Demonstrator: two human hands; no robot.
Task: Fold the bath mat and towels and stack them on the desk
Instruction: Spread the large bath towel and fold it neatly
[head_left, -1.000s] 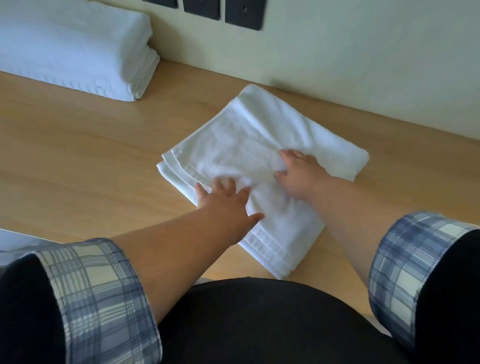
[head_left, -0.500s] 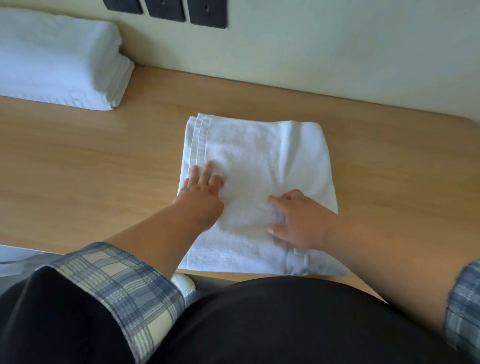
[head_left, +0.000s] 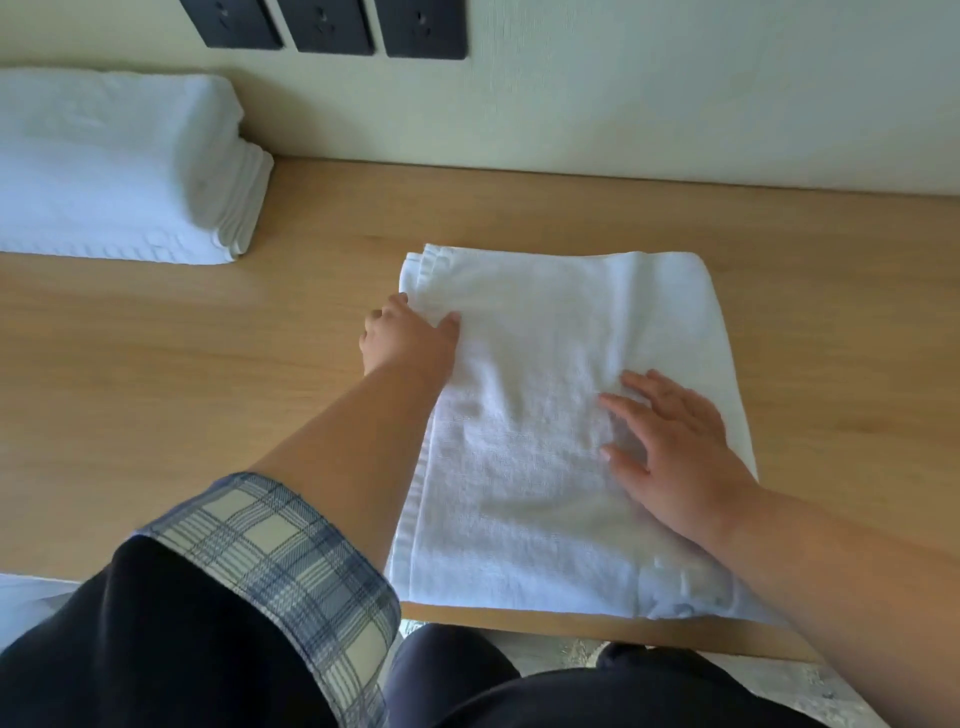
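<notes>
Towel (head_left: 545, 415) lies at the near edge of the desk (head_left: 208, 364), right hand (head_left: 675, 447) spread flat on it, likely pinning it. Left hand (head_left: 410, 338) pinches its left hem, probably to fold it over; folded stack (head_left: 119, 171) sits far-left by the wall (head_left: 675, 93)

Folded towel (head_left: 545, 415): laid flat on the desk (head_left: 156, 389), right of its middle, near edge along the desk's front edge.
Towel stack (head_left: 114, 171): set at the desk's rear left, well apart from the folded towel.
Left hand (head_left: 408, 338): placed at the folded towel's left edge, thumb on top.
Right hand (head_left: 675, 452): laid flat on the folded towel's right half.
Sockets (head_left: 327, 23): mounted on the wall (head_left: 675, 93) behind the desk.
</notes>
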